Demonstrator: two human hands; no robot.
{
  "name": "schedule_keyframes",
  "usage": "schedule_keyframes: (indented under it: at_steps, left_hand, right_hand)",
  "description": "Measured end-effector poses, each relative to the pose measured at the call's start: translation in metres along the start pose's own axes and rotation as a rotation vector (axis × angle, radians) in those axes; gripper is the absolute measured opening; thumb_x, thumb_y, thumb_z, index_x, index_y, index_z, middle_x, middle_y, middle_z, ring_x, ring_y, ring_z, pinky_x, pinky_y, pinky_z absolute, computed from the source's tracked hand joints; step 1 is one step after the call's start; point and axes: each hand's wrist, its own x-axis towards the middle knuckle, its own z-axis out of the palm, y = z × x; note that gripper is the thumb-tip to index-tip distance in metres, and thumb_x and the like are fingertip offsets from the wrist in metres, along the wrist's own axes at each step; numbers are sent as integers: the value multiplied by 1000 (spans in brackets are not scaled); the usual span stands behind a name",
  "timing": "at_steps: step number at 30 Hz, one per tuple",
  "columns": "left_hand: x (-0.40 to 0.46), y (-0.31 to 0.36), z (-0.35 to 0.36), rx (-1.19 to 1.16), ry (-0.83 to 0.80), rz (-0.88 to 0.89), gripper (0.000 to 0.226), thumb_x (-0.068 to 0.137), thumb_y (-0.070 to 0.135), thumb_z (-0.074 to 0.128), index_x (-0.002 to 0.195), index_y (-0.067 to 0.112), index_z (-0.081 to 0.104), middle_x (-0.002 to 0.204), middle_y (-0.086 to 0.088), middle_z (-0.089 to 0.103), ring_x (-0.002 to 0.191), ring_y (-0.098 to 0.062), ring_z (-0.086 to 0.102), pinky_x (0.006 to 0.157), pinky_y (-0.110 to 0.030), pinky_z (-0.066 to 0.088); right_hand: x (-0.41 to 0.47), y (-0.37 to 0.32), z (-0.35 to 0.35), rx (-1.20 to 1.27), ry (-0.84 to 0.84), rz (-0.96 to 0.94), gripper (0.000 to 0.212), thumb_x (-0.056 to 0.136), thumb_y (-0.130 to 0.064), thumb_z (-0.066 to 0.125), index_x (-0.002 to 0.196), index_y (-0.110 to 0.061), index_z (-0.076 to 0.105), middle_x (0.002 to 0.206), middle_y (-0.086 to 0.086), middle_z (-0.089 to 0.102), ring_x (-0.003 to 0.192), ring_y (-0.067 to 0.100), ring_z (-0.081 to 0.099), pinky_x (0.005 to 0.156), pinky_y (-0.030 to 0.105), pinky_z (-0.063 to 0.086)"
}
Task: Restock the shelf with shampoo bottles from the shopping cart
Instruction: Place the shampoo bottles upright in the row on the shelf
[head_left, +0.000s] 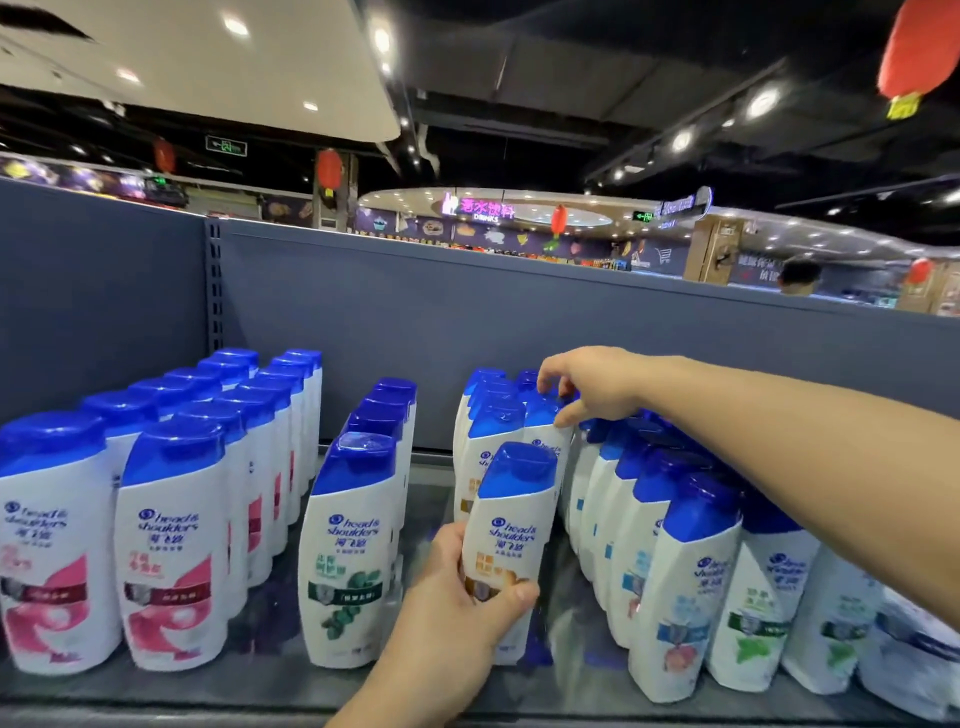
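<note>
A: Nearest the camera, what is the left hand doing?

B: It is gripping an orange-label bottle low on its body, thumb lying across the front, fingers wrapping behind. The bottle is tilting a little leftward, its base hanging just above the shelf deck, so I judge it is being lowered into the open front spot of its lane.

A: Why that lane?

B: The orange-label row is standing directly behind it, so the labels are matching. The green-label row is sitting to its left and the pink-label rows further left, each kind keeping its own file.

A: And the right hand, farther in?

B: The arm is reaching across from the right over the blue-label rows, wrist bending down. The fingers are half-curling, narrow, thumb and fingertips touching the caps at the back of the orange lane. Probably it is steadying them or pushing them back to make room; whether it is actually clasping one, I cannot tell.

A: The cart?

B: Not showing.
</note>
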Motion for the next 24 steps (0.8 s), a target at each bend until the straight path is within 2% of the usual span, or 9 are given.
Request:
schedule_keyframes:
  at_steps: [3,7,11,13,16,17,19,21,24]
  left_hand:
    - [0,3,4,80,7,10,43,81,25,75,113,35,48,99,17,69,88,4,64,77,-14,49]
    - [10,12,20,74,10,2,41,86,21,69,116,31,43,106,16,62,93,4,58,73,-10,46]
    - [31,14,47,60,-17,-25,43,89,21,66,120,27,37,113,10,57,100,-3,56,87,-22,48]
    - [43,13,58,54,-20,-28,44,89,21,66,122,26,36,118,7,56,107,-8,56,90,-26,50]
    - [52,11,64,30,2,-44,43,88,24,68,121,25,40,119,5,58,106,-10,57,88,-27,50]
    - [53,8,63,38,17,-60,43,86,26,70,120,24,44,117,6,60,105,-10,59,89,-27,50]
    - [48,2,57,92,49,-90,43,80,30,75,116,25,51,114,8,65,105,-11,63,92,-33,53]
    - [41,-1,45,198,175,-78,39,77,33,77,109,27,55,109,8,65,99,-11,64,88,-34,55]
    - [41,6,25,246,457,-65,44,77,29,76,110,28,47,109,4,57,95,-16,57,84,-41,56]
  right_hand:
    - [1,1,-2,24,3,-56,43,82,-30,72,120,-27,53,115,-3,64,93,19,57,81,32,47]
    - [2,7,-2,47,15,-83,43,80,-28,74,118,-28,54,115,-4,63,95,19,57,81,31,46]
    - [-1,11,-5,11,64,-76,38,79,-36,74,113,-32,59,113,-7,60,102,16,58,86,32,45]
    - [-16,9,-20,131,138,-92,27,83,-44,66,106,-30,64,106,-7,65,95,14,61,81,29,48]
    - [-46,4,-34,235,-30,-96,37,79,-62,58,104,-36,65,95,-13,69,87,5,63,78,24,47]
    - [-52,2,-31,192,-87,-106,41,75,-63,62,106,-37,63,96,-14,68,86,4,62,77,23,47]
    - [-55,0,-18,100,-81,-128,42,74,-54,70,111,-35,61,98,-13,65,80,2,60,66,18,43]
    - [-49,3,-8,97,-10,-141,38,78,-46,72,112,-32,60,98,-10,64,75,3,58,59,16,38]
    - [-43,7,-4,142,39,-145,35,80,-41,71,111,-31,60,100,-8,64,75,5,57,60,17,39]
